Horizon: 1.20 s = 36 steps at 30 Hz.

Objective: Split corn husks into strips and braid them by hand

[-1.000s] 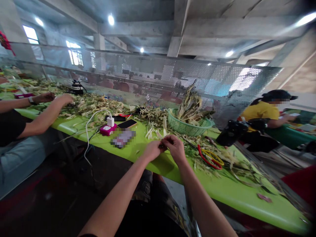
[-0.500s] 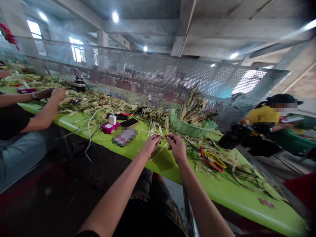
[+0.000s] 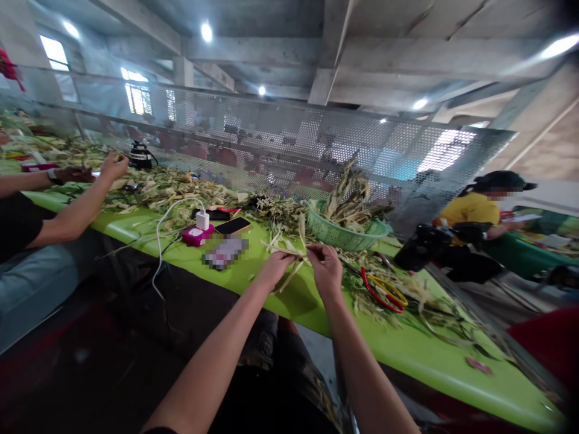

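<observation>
Over the green tabletop [image 3: 294, 307], my left hand [image 3: 275, 267] pinches pale strips of dried corn husk [image 3: 289, 278] between thumb and fingers. My right hand [image 3: 327, 269] is beside it, fingers closed on the other side of the same strips. The strips cross between the two hands, with loose ends sticking up and hanging down. How they are joined is too fine to make out. Just beyond my right hand stands a light green plastic basket [image 3: 337, 236] holding dry husks [image 3: 350, 193].
Red-handled and yellow-handled scissors or pliers [image 3: 382, 292] lie among scraps at right. A phone [image 3: 233, 226], a pink power socket [image 3: 198, 235] with a white charger and a blurred-out item [image 3: 225, 252] are at left. A co-worker's hands [image 3: 113, 166] work farther left; a mesh partition [image 3: 271, 144] stands behind.
The strips between my hands have shifted, and one end now hangs lower. My hands stay close together. At left, the co-worker's near hand has risen slightly. The view has turned a little right.
</observation>
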Motion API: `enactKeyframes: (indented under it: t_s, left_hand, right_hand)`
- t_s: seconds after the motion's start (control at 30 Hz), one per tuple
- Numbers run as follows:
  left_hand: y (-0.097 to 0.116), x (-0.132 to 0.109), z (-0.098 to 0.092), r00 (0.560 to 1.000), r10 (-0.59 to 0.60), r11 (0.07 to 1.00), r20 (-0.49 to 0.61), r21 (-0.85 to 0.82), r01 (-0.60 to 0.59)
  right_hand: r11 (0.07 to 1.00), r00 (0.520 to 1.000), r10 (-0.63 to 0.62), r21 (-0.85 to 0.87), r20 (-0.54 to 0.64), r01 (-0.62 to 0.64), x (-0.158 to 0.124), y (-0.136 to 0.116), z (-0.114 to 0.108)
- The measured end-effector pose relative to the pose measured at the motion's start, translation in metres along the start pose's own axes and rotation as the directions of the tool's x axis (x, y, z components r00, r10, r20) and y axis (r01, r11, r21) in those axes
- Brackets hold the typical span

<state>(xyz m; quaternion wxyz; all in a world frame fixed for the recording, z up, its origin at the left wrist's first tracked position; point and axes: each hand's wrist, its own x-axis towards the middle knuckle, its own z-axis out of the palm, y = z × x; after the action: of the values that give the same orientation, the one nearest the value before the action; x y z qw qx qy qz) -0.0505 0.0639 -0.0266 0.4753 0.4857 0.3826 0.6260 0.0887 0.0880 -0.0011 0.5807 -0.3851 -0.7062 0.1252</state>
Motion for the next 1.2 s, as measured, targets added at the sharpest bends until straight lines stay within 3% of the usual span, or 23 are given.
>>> enactKeyframes:
  t_s: [0.13,0.33,0.5,0.73,0.83,0.93,1.0,1.1,1.2]
  left_hand:
    - [0.001,-0.003,0.000,0.998,-0.051,0.999,-0.035,0.017,0.052]
    - [0.002,-0.005,0.000,0.999,0.027,0.999,0.040,0.042,-0.029]
    - [0.004,-0.005,-0.001,0.993,0.003,0.992,0.116,0.123,-0.018]
    - [0.007,-0.007,-0.003,0.978,0.061,0.967,0.201,0.231,-0.108]
    - [0.009,-0.010,-0.003,0.992,0.010,0.982,0.122,0.186,-0.033]
    - [0.009,-0.009,-0.002,0.997,-0.066,0.998,-0.032,0.018,0.066]
    - [0.008,-0.007,-0.003,0.991,-0.079,0.992,-0.107,-0.102,0.068]
    - [0.006,-0.004,-0.003,0.987,-0.060,0.987,-0.149,-0.159,0.036]
    - [0.007,-0.006,-0.003,0.988,-0.017,0.997,-0.151,-0.083,0.005]
  right_hand:
    - [1.000,0.997,0.011,0.025,0.082,-0.013,0.001,0.004,-0.001]
    - [0.944,0.942,0.182,0.218,0.283,-0.248,0.000,0.011,0.004]
    - [0.844,0.917,0.307,0.372,0.255,-0.386,-0.002,0.012,0.005]
    - [0.895,0.950,0.286,0.319,0.124,-0.311,-0.002,0.015,0.006]
    - [0.933,0.967,0.232,0.256,0.107,-0.252,-0.001,0.013,0.004]
    - [0.955,0.977,0.212,0.212,0.006,-0.208,0.000,0.009,0.000]
    - [0.942,0.969,0.248,0.232,-0.002,-0.241,0.000,0.006,-0.001]
    - [0.907,0.943,0.277,0.275,0.186,-0.320,-0.002,0.003,0.002]
    - [0.928,0.927,0.193,0.246,0.322,-0.279,-0.004,0.003,0.006]
